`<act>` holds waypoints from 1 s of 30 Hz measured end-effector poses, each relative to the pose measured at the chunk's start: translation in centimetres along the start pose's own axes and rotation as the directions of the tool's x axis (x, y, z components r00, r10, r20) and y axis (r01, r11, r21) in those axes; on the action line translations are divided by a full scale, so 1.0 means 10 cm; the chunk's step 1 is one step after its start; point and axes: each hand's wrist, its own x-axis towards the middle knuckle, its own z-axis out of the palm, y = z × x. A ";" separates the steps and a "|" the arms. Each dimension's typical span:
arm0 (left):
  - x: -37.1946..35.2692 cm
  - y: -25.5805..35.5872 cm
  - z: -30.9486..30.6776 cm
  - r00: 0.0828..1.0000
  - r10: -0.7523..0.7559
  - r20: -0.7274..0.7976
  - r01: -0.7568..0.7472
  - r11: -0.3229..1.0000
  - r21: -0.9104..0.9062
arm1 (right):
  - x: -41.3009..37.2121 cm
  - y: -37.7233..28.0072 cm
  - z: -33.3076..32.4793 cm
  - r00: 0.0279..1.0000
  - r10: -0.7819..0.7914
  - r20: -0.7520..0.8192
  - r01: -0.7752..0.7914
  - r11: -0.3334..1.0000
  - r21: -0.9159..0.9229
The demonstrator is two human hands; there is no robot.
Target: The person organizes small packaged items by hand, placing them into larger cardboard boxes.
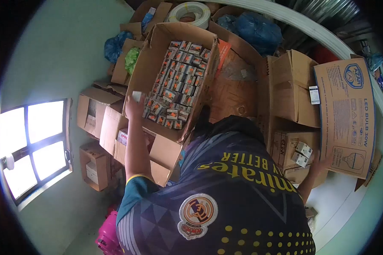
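My left hand [135, 109] is closed around a small white box [137, 96], raised at the left edge of a large open cardboard carton [142, 59]. Inside that carton stand rows of small boxes [181, 70] with orange marks, and several lie loose on top near its front. On the other side, my right hand [322, 164] reaches to the lower left edge of a printed LED bulb carton [347, 114]. Its fingers look stretched out against the carton, though they are small and blurred. Two white boxes [302, 155] sit just left of this hand.
Stacked brown cartons [291, 85] stand at the right and more cartons [98, 104] at the left. Behind are a white cable coil [189, 12] and blue plastic bags [257, 32]. A window [34, 144] is on the left wall; a pink object [108, 233] lies low.
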 end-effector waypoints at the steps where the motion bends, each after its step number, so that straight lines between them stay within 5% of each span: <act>1: -0.08 -0.07 0.04 0.999 -0.004 0.053 0.002 0.999 0.037 | -0.17 0.28 -0.15 0.974 0.228 0.018 -0.224 0.967 -0.123; 4: -0.21 -0.09 0.08 0.953 -0.068 0.296 0.047 0.996 0.079 | -0.64 1.24 0.02 0.787 0.617 -0.002 -0.584 0.744 -0.324; 5: -0.19 0.04 0.00 0.882 -0.226 0.414 0.241 0.970 0.018 | -0.77 1.45 0.08 0.682 0.731 0.011 -0.663 0.625 -0.411; 6: -0.19 -0.03 0.07 0.819 -0.228 0.526 0.346 0.928 -0.138 | -0.94 1.78 0.14 0.550 0.835 -0.005 -0.728 0.477 -0.492; 9: -0.27 0.05 0.06 0.588 -0.129 0.799 0.688 0.600 -0.409 | -1.50 2.27 0.36 0.515 0.802 0.303 -0.595 0.589 -0.546; 10: -0.36 0.45 -0.21 0.623 -0.138 0.770 0.606 0.708 -0.363 | -1.37 1.62 0.04 0.474 0.822 0.316 -0.580 0.561 -0.591; 11: -0.36 0.52 -0.13 0.624 -0.095 0.776 0.627 0.653 -0.424 | -1.58 1.96 0.35 0.558 0.777 0.291 -0.665 0.628 -0.404; 13: -0.22 0.27 0.53 0.846 0.041 0.532 0.258 0.841 -0.475 | -1.73 1.71 0.40 0.615 0.763 0.198 -0.724 0.646 -0.241; 15: -0.06 0.16 0.57 0.941 0.073 0.329 0.048 0.937 -0.347 | -1.79 1.70 0.48 0.611 0.761 0.220 -0.712 0.649 -0.266; 16: -0.07 0.45 0.55 0.962 0.004 0.273 0.053 0.978 -0.204 | -1.81 1.76 0.60 0.617 0.749 0.242 -0.696 0.662 -0.277; 17: -0.21 0.93 0.14 0.983 0.072 0.169 -0.026 0.965 -0.262 | -1.84 1.80 0.67 0.646 0.725 0.240 -0.664 0.689 -0.291; 21: 0.20 1.12 0.63 0.939 0.295 0.176 -0.220 0.910 -0.353 | -1.79 1.75 0.64 0.692 0.685 0.225 -0.656 0.728 -0.200; 23: 0.20 1.51 0.45 0.887 0.362 0.287 -0.296 0.923 -0.248 | -1.80 1.80 0.61 0.696 0.688 0.209 -0.674 0.725 -0.141; 26: 0.35 1.55 1.01 0.738 0.417 0.530 -0.142 0.864 -0.482 | -1.78 1.91 0.60 0.714 0.674 0.192 -0.647 0.739 -0.188; 28: 0.26 1.63 1.25 0.698 0.476 0.535 -0.151 0.828 -0.540 | -1.66 1.78 0.52 0.762 0.629 0.154 -0.606 0.776 -0.176; 30: -0.02 1.78 0.88 0.700 0.547 0.459 -0.390 0.832 -0.395 | -1.66 1.83 0.56 0.832 0.536 0.142 -0.523 0.844 -0.124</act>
